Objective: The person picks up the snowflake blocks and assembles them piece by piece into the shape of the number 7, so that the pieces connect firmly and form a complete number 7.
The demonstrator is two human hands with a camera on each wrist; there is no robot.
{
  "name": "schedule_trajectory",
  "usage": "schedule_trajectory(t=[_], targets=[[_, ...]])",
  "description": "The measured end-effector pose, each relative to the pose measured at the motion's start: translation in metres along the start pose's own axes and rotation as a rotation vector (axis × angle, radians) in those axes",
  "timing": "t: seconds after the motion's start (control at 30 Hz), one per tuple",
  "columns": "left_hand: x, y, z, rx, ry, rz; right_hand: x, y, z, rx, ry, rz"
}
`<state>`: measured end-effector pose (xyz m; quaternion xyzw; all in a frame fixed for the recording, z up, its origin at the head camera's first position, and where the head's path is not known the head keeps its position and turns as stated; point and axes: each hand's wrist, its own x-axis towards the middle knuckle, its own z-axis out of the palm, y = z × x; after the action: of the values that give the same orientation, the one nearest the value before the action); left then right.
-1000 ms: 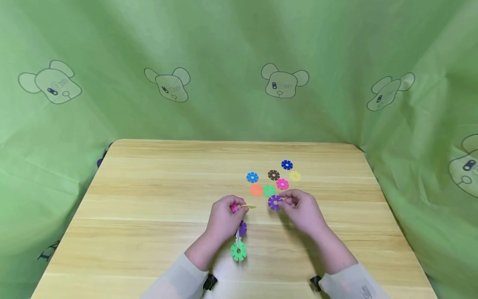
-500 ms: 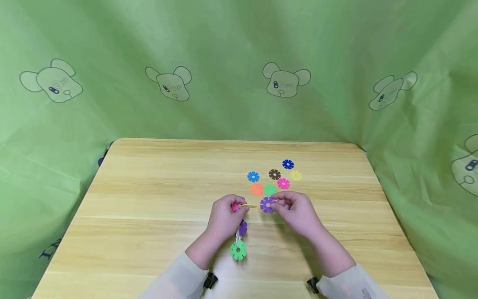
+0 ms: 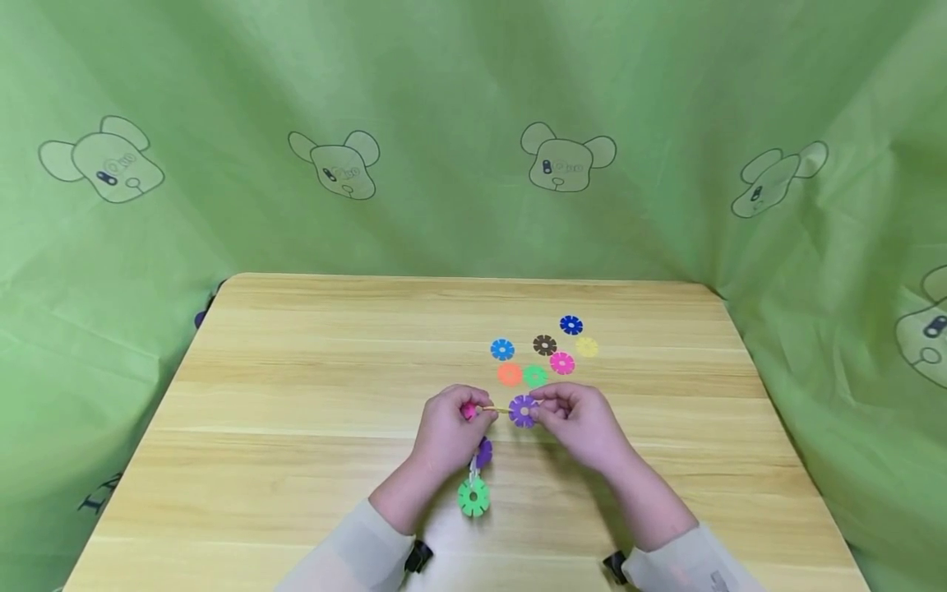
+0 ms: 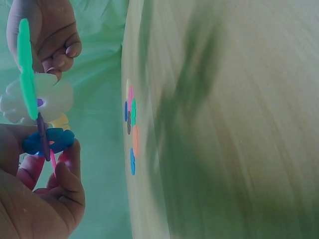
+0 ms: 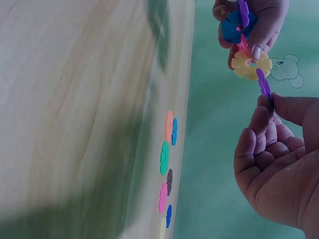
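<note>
My left hand grips a chain of interlocked plastic snowflake discs. Below the hand hang a purple disc, a white disc and, lowest, a green disc. Beside the fingers are a blue disc and a partly hidden pink disc. A yellow disc sticks out towards the right at the chain's other end. Between thumb and fingertips, my right hand pinches another purple disc, turned crosswise to the yellow one. Their edges meet, slot region against slot region.
Several loose discs lie flat beyond the hands on the wooden table, among them orange, green, pink, brown, pale yellow and two blues. A green curtain stands behind the table's far edge.
My right hand has moved left with its purple disc, from a gap away up to the yellow disc's edge. The left hand and its chain stay almost in place.
</note>
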<state>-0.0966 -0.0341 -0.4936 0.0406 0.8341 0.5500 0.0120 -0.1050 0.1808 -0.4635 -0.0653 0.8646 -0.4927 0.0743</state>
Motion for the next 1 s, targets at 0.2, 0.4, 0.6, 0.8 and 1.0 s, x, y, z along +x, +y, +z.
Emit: schedule_trajectory(t=[0.2,0.4,0.6,0.8,1.0], targets=[[-0.0009,0.0012,0.0007,-0.016,0.009,0.019,-0.0005,0.0006,0.0015,0.028,-0.009,0.014],[-0.0014,0.001,0.0028,-0.007,0.03,0.05,-0.0017,0.0008,0.0013,0.101,-0.029,0.036],[-0.0023,0.001,0.0035,0.01,0.037,0.088,-0.003,0.0005,0.0023,0.151,-0.032,0.044],[-0.0038,-0.0001,0.0044,0.02,0.03,0.118,-0.0044,0.0007,0.0037,0.145,-0.022,0.051],[-0.0047,-0.0011,0.0077,0.016,0.04,0.139,-0.0069,0.0007,0.0021,0.149,-0.015,0.028]])
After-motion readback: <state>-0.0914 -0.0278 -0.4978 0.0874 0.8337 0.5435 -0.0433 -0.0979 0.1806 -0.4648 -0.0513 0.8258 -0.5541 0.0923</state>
